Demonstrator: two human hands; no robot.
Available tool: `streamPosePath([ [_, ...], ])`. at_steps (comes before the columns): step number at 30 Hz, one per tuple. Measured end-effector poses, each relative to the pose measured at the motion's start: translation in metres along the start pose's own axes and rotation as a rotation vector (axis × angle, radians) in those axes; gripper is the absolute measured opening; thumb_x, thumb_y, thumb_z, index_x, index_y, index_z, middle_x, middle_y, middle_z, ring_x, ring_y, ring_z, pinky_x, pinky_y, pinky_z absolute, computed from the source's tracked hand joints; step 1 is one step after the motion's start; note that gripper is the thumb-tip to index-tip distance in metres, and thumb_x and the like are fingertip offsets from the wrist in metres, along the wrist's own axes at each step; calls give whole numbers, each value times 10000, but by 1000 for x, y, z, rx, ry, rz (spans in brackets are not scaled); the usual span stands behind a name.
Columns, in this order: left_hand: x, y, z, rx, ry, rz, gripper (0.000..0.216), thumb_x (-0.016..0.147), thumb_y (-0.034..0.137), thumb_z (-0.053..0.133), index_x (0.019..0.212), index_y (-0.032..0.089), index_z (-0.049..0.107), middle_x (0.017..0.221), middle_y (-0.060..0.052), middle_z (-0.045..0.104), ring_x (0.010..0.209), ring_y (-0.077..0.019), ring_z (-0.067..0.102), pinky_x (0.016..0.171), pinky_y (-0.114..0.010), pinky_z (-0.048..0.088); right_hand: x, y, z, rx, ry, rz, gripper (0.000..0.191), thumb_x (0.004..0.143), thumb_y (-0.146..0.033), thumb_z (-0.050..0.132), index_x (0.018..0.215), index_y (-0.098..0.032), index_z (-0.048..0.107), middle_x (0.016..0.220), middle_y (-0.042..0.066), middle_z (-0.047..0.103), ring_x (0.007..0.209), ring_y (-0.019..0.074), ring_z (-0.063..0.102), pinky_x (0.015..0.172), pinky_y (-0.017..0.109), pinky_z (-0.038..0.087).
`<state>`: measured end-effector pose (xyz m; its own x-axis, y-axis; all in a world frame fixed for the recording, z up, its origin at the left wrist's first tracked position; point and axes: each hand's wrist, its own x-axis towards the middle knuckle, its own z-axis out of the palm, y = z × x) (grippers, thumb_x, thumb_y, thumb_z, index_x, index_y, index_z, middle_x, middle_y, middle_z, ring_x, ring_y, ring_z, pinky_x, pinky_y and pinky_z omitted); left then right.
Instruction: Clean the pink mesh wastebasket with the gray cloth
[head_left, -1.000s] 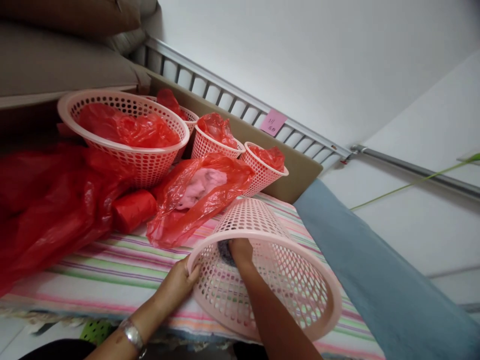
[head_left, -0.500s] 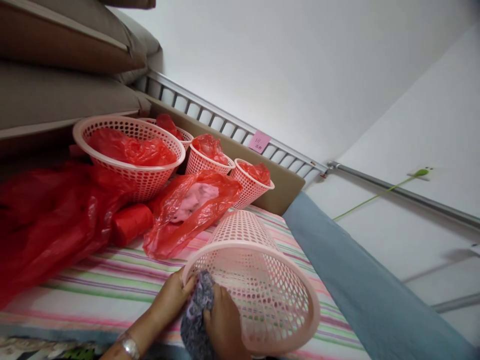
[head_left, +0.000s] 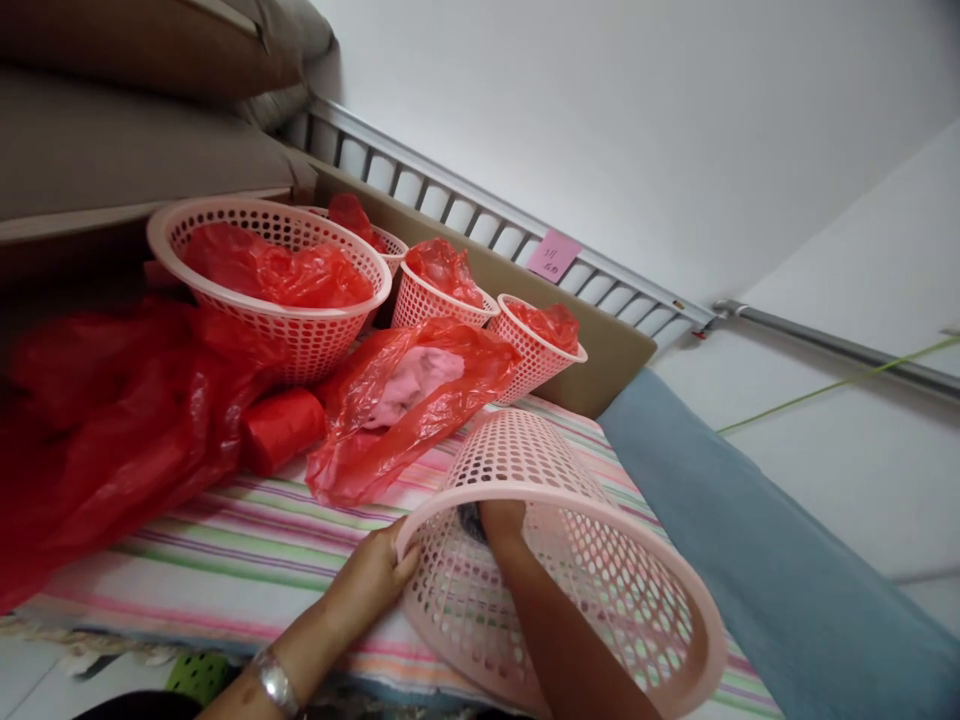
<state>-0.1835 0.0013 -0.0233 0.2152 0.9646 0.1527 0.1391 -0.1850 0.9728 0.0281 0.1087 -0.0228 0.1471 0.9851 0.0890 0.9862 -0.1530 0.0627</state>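
Note:
A pink perforated plastic basket (head_left: pixel 637 560) lies on its side on the striped cloth (head_left: pixel 247 560), its mouth turned towards me. My left hand (head_left: pixel 375 570) grips the basket's rim on the left side, thumb inside the edge. Deep in the basket is my right hand (head_left: pixel 501 520), closed on a dark grey patterned cloth (head_left: pixel 472 522) pressed near the inner wall. Most of the cloth and the right fingers are hidden by the hand and the rim.
Behind stand several pink baskets (head_left: pixel 300 330) lined with red plastic bags. A red bag with pink cloth (head_left: pixel 416 385), a red roll (head_left: pixel 281 430) and a loose red bag (head_left: pixel 135 430) lie to the left. A metal railing (head_left: pixel 480 220) runs along the wall.
My right hand has moved from the basket's rim to deep inside it, taking the grey cloth along. The left hand still holds the rim. The view has shifted slightly.

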Motion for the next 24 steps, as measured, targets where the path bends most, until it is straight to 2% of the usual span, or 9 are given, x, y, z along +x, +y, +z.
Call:
streamPosePath([
  [4, 2, -6, 4, 51, 41, -53, 253, 815, 207, 438, 871, 127, 671, 795, -66, 727, 738, -195, 644, 691, -250, 475, 7, 2, 1, 13, -28, 42, 336, 877, -240, 413, 1139, -165, 610, 1103, 128, 646, 1041, 252, 578, 851, 317, 399],
  [7, 3, -10, 7, 33, 75, -56, 258, 804, 202, 441, 906, 121, 663, 820, -67, 726, 772, -201, 650, 727, -255, 471, -10, -5, 0, 16, -43, 72, 317, 846, -233, 435, 1095, -149, 613, 1035, 130, 659, 952, 246, 612, 781, 308, 427],
  [11, 4, -11, 9, 10, 114, -60, 266, 808, 244, 450, 895, 119, 667, 818, -70, 725, 775, -214, 648, 706, -263, 470, -76, -23, -3, 66, -14, 1, 419, 781, -218, 477, 1191, -149, 524, 1016, 114, 635, 931, 241, 600, 761, 308, 434],
  [15, 2, -12, 10, 4, 132, -75, 275, 822, 301, 454, 821, 127, 667, 710, -42, 701, 701, -209, 631, 662, -267, 463, -157, -29, -5, 179, -29, -172, 425, 693, -163, 503, 1114, -187, 552, 1057, 103, 608, 998, 255, 561, 852, 331, 407],
  [17, 1, -13, 10, 2, 149, -80, 268, 819, 307, 458, 789, 130, 658, 686, -34, 692, 679, -204, 625, 641, -262, 460, -176, -27, -6, 208, -43, -230, 444, 663, -153, 513, 1103, -198, 556, 1077, 96, 600, 1021, 262, 546, 874, 344, 396],
  [20, 0, -13, 11, -7, 154, -78, 275, 821, 314, 455, 782, 128, 653, 676, -37, 693, 654, -202, 628, 617, -259, 460, -164, -21, -7, 204, -28, -225, 449, 678, -170, 515, 1126, -196, 537, 1053, 84, 606, 1001, 250, 553, 850, 327, 405],
  [24, 1, -9, 9, -26, 133, -57, 260, 806, 291, 483, 866, 129, 678, 776, -58, 733, 740, -215, 664, 681, -265, 478, -105, -18, -6, 67, 28, -108, 372, 743, -194, 491, 1112, -179, 533, 976, 77, 624, 921, 219, 583, 759, 277, 418],
])
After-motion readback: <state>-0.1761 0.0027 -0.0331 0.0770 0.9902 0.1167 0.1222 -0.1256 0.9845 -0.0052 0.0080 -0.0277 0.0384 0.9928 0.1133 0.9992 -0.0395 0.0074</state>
